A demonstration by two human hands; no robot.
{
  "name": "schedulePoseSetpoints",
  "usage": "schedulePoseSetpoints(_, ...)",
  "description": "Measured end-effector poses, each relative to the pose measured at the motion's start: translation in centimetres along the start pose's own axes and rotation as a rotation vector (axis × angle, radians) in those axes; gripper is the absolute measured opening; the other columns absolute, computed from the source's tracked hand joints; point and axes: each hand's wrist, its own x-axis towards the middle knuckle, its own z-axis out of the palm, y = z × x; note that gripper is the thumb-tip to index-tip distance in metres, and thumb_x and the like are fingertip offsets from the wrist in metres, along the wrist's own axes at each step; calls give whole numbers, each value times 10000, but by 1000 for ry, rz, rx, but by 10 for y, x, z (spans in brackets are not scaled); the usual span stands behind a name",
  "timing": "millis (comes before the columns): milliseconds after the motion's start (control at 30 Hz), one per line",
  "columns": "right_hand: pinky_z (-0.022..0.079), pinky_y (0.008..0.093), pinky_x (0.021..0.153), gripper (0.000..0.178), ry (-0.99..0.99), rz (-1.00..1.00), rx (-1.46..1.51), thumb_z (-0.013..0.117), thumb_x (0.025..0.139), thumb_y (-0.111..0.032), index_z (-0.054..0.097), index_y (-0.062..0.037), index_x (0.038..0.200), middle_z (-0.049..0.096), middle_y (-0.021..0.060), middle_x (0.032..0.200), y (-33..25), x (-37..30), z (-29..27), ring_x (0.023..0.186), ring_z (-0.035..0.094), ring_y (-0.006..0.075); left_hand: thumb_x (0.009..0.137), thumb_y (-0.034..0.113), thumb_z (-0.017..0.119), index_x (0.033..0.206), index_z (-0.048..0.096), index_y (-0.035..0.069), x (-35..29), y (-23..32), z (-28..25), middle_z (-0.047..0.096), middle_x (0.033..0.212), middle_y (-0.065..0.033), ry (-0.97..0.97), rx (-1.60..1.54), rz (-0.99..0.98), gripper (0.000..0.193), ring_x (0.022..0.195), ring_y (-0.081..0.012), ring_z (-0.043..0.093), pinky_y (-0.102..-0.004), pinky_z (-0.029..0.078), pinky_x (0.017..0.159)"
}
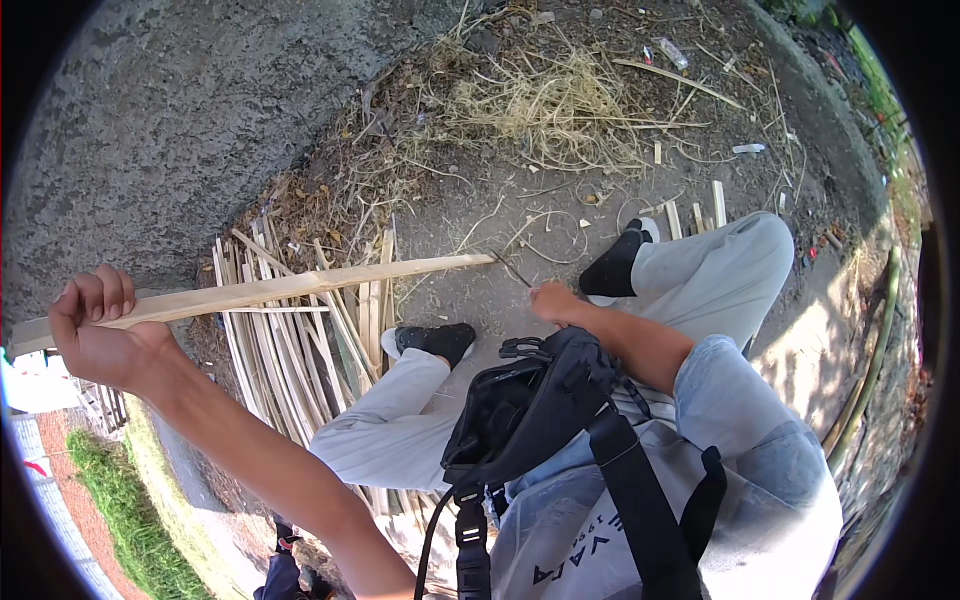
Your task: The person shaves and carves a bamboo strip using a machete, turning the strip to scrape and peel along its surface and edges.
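A long pale strip of split bamboo or wood point(270, 290) lies nearly level across the view, from the far left to the middle. My left hand point(110, 330) is closed round its wide left end, fingers curled over the top. My right hand point(556, 303), in front of my right shin, is closed on a thin dark blade that looks like a knife point(512, 268). Its handle is hidden in my fist. The blade slants up and left, and its tip is close to the strip's narrow right end; whether they touch, I cannot tell.
Several pale strips point(285, 350) lie in a pile beside my left leg. A heap of curly shavings point(560, 110) covers the ground ahead, near a rough concrete wall point(200, 110). Short strips point(697, 215) lie beyond my right knee. A black bag point(530, 400) hangs at my front.
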Motion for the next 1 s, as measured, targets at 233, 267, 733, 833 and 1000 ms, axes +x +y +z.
schedulePoseSetpoints(233, 526, 467, 706, 509, -25, 261, 54, 390, 935, -397, 643, 43, 900, 652, 242, 856, 17, -1, -2, 781, 659, 368, 805, 88, 450, 559, 274, 129, -11, 11, -20, 258, 530, -4, -13, -64, -35, 305, 448, -102, 252, -242, 221, 421)
schedulePoseSetpoints(267, 516, 476, 742, 505, 18, 195, -44, 393, 937, -407, 635, 36, 951, 635, 248, 943, 18, -2, -1, 863, 640, 379, 805, 88, 450, 559, 274, 129, -10, 10, -24, 258, 530, -4, -14, -61, -30, 305, 448, -102, 252, -242, 221, 421)
schedulePoseSetpoints(733, 529, 442, 730, 459, -325, 380, 111, 350, 959, -323, 624, 44, 993, 607, 256, 1044, 11, 3, -25, 924, 645, 307, 797, 101, 441, 565, 240, 140, -13, 5, -8, 221, 523, 7, 56, -13, -21, 309, 441, -92, 223, -246, 192, 423)
schedulePoseSetpoints(833, 532, 454, 679, 488, -123, 161, -109, 330, 961, -331, 615, 65, 980, 619, 253, 1013, 16, -2, -17, 836, 658, 342, 796, 105, 436, 566, 234, 140, -19, 5, -7, 221, 523, 8, 84, 2, -7, 307, 438, -89, 214, -248, 184, 421)
schedulePoseSetpoints(1000, 540, 438, 602, 579, -17, -165, -164, 312, 964, -369, 619, 106, 841, 616, 277, 736, 35, 10, -1, 646, 652, 348, 793, 103, 430, 563, 231, 139, -23, 8, -15, 218, 522, 11, 56, -61, -27, 307, 436, -91, 213, -248, 185, 418)
